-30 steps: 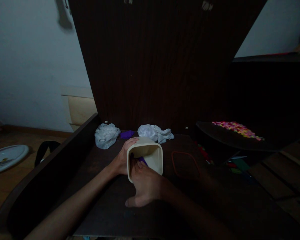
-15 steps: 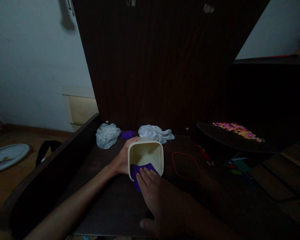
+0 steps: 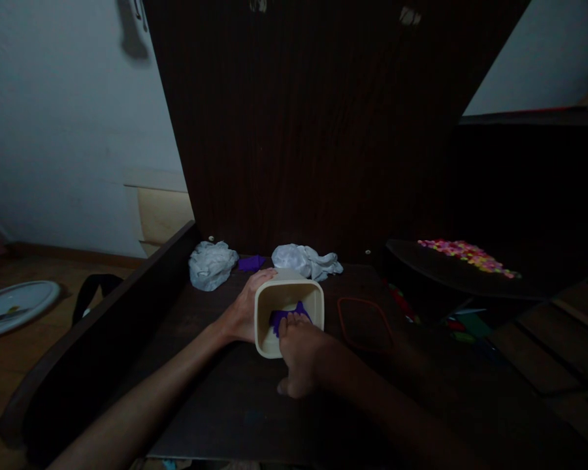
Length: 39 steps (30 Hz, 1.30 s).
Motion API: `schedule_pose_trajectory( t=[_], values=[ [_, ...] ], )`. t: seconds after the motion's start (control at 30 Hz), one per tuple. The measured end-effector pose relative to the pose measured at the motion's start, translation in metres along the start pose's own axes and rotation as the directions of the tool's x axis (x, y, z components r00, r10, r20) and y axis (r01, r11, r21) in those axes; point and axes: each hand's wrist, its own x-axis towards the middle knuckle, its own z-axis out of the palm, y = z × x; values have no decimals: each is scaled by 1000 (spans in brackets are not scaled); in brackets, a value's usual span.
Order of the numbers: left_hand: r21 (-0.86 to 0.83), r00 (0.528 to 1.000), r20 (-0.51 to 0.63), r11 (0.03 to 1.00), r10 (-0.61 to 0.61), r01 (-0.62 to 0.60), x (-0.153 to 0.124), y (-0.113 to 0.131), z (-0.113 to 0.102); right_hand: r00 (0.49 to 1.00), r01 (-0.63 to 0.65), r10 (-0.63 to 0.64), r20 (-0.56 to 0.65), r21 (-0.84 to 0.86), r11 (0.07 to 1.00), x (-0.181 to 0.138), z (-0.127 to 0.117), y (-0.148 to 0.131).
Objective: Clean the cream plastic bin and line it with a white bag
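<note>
A cream plastic container [image 3: 290, 296] with rounded corners is tipped so that its open mouth faces me. My left hand [image 3: 245, 310] is wrapped round its left side and holds it. My right hand [image 3: 301, 352] reaches into the mouth, fingers pressed on a purple cloth [image 3: 278, 320] that lies bunched against the inner wall. The right fingertips are partly hidden inside. To the right of the container, a thin orange-red ring [image 3: 341, 320] shaped like a rounded square lies on the dark wooden surface [image 3: 215, 398].
Two crumpled whitish plastic bags [image 3: 210, 264] [image 3: 304, 260] lie along the back, with a folded purple cloth [image 3: 251, 263] between them. A raised dark side board [image 3: 112, 313] runs along the left. Colourful small pieces [image 3: 468, 254] cover part of a shelf at right.
My right hand has pushed the purple cloth deeper into the container, off its lower rim. The container has shifted slightly right and down, still in my left hand.
</note>
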Motion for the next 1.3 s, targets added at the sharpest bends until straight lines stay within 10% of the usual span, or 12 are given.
schedule_pose_trajectory(
  t=[0.5, 1.1, 1.3],
  values=[
    [16, 1000, -20, 1000, 4, -4, 0, -1, 1, 968, -31, 29, 250, 5, 1000, 35, -33, -1],
    [7, 999, -34, 1000, -16, 16, -3, 0, 3, 990, 137, -136, -19, 77, 988, 4, -17, -14],
    [-25, 1000, -11, 1000, 7, -7, -3, -1, 1, 975, -78, 97, -199, 104, 992, -6, 21, -33]
  ],
)
